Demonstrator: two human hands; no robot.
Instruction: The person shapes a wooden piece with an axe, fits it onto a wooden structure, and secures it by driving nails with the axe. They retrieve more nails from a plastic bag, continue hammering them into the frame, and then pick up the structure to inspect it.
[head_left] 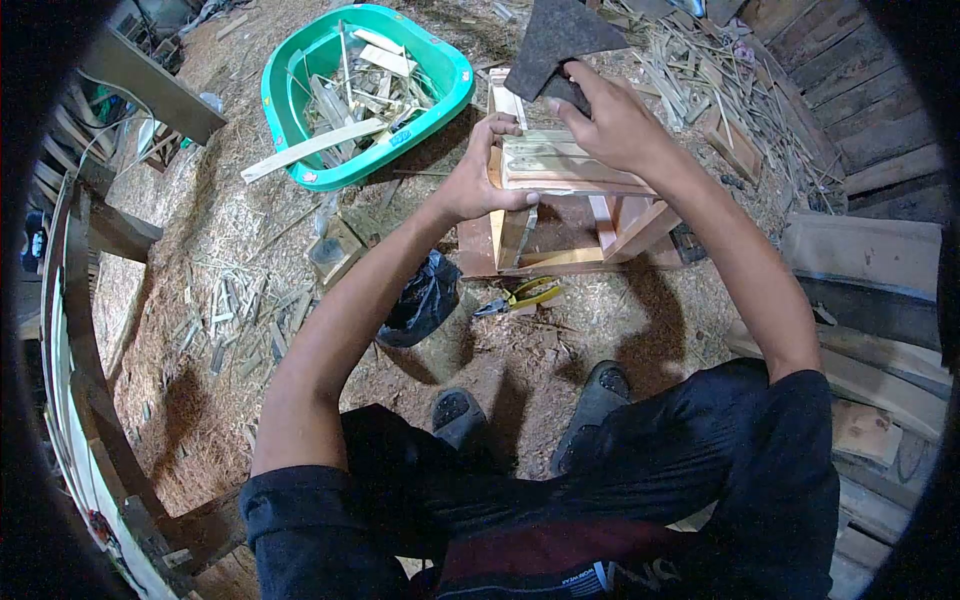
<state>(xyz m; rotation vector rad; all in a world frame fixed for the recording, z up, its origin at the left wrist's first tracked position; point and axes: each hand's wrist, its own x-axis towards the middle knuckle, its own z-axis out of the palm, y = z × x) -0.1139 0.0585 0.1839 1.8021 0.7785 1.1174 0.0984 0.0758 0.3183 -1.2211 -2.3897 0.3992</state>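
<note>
A small wooden frame with slats on its top stands on a board in front of me. My left hand is closed round the left end of the top slats, thumb along the near edge and fingers over the far side. Above the right part of the slats, my right hand grips a dark, flat metal axe head between thumb and fingers. Its broad blade points up and away from me; any handle is hidden.
A green tub of wood scraps stands at the back left, a long stick across its rim. Yellow-handled pliers and a black bag lie nearer. Boards are stacked at right; offcuts litter the floor.
</note>
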